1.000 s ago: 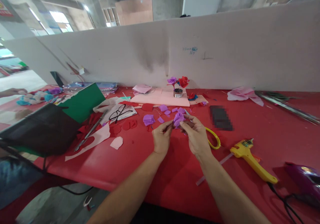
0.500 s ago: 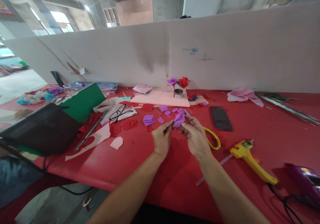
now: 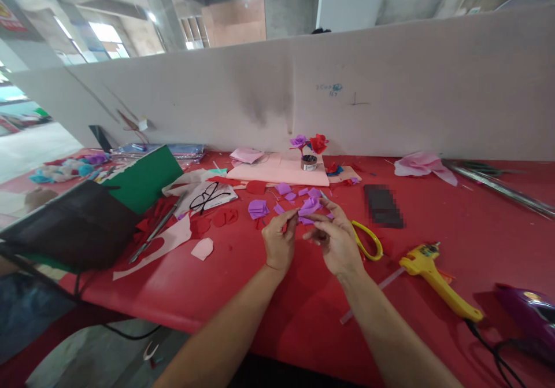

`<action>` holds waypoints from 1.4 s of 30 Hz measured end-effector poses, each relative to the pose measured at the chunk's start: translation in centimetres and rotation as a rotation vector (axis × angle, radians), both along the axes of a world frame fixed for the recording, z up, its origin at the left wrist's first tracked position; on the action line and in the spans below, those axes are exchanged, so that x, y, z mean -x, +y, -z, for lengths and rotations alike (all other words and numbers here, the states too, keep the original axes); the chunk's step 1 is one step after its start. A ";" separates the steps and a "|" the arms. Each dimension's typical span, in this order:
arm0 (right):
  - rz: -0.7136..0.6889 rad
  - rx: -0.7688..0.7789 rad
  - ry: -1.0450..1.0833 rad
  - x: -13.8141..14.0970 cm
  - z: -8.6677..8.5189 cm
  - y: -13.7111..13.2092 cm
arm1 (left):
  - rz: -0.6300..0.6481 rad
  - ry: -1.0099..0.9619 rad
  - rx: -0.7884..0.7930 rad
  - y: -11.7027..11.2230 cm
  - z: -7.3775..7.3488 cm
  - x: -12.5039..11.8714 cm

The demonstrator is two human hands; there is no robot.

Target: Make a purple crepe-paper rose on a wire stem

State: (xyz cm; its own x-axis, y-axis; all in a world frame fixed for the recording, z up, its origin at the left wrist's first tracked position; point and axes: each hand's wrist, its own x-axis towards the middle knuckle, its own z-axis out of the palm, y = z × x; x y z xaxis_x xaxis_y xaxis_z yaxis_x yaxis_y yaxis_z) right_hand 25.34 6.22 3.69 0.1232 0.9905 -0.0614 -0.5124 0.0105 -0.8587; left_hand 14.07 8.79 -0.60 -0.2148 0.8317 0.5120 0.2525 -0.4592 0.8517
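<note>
Both my hands meet over the middle of the red table (image 3: 243, 284). My left hand (image 3: 280, 243) pinches the lower edge of a small purple felt flower (image 3: 309, 209) between thumb and fingers. My right hand (image 3: 336, 240) holds the same flower from the right, its fingers curled around it. Loose purple felt petals (image 3: 258, 207) lie just beyond my hands. Yellow-handled scissors (image 3: 368, 240) rest right beside my right hand.
A yellow glue gun (image 3: 437, 281) lies at the right, with a purple tool (image 3: 526, 313) beyond it. Glasses (image 3: 210, 195), red felt scraps (image 3: 219, 218) and a green board (image 3: 145, 177) sit at the left. A pink slab (image 3: 280, 171) holds finished purple and red flowers (image 3: 310, 143).
My hands dipped slightly and my right hand's fingers shifted round the purple flower, which now sits flatter between them. Another person's hand at the far left is gone from view.
</note>
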 end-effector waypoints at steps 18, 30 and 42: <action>-0.061 -0.054 0.033 0.0 -0.6 -0.4 | -0.003 -0.093 0.035 0.5 0.3 0.2; -0.099 -0.094 0.067 -0.1 -0.7 -0.7 | 0.183 -0.339 0.143 0.3 -0.1 0.0; 0.110 -0.141 -0.044 0.0 0.1 -0.3 | 0.241 -0.515 0.223 0.2 -0.7 -0.5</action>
